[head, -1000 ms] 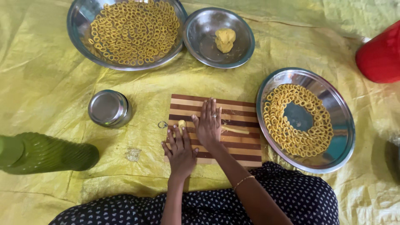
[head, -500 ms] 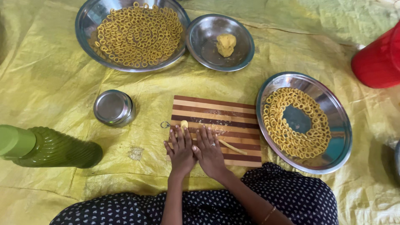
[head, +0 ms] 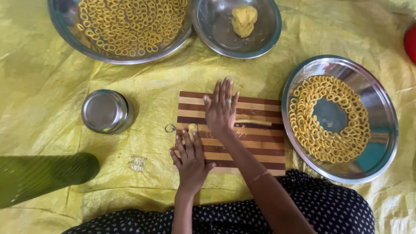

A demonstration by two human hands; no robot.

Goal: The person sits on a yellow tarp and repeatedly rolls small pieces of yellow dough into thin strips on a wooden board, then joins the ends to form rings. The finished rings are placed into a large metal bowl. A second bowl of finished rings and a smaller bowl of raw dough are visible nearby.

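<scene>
Head camera looks straight down on a yellow sheet point(head: 39, 65) spread over the ground. At the far left lies a green bottle point(head: 43, 175), blurred, on its side. Right of it stands a small round steel container point(head: 105, 111), and near it on the sheet a small metal ring point(head: 170, 128) sits just off the edge of a striped wooden board point(head: 260, 149). At the top, a big steel bowl point(head: 65, 32) is heaped with yellow dough rings point(head: 130, 24), and a smaller steel bowl point(head: 260, 41) beside it holds a lump of dough point(head: 243, 19).

On the board, the left hand point(head: 190, 162) lies flat, fingers spread and pointing away, its tips next to a small bit of dough point(head: 192, 128). The right hand point(head: 222, 108) crosses above it, also flat with fingers close together, pressing palm-down on the board; a thin roll of dough point(head: 255, 122) stretches out from under it to the right, though its edges are hard to make out. Neither hand grips anything.

At the right, a wide steel plate point(head: 381, 108) carries more dough rings point(head: 312, 130) laid in a circle around its bare middle.
</scene>
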